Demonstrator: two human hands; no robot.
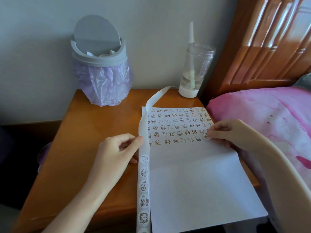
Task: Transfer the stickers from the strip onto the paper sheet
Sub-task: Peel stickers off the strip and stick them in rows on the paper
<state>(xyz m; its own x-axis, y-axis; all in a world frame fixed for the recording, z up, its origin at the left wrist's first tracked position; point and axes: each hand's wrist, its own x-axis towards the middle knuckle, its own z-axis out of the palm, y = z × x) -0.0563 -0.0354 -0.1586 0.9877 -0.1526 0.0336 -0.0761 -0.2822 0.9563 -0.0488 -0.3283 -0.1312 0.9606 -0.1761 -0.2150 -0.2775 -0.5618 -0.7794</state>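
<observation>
Two hands (116, 153), one strip (143, 165), one sheet (193, 182).

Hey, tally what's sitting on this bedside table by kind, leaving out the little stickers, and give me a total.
Paper sheet: 1
Sticker strip: 1
Grey bin with purple bag: 1
Clear tumbler with straw: 1
Total: 4

Occluded and cropped regions, head view.
The strip (143, 182) runs off the bottom edge; the left hand (116, 153) covers part of its left margin. The right hand (230, 133) hides the paper sheet (193, 182) at its right edge. Sticker drawings on the sheet are too small to identify.
</observation>
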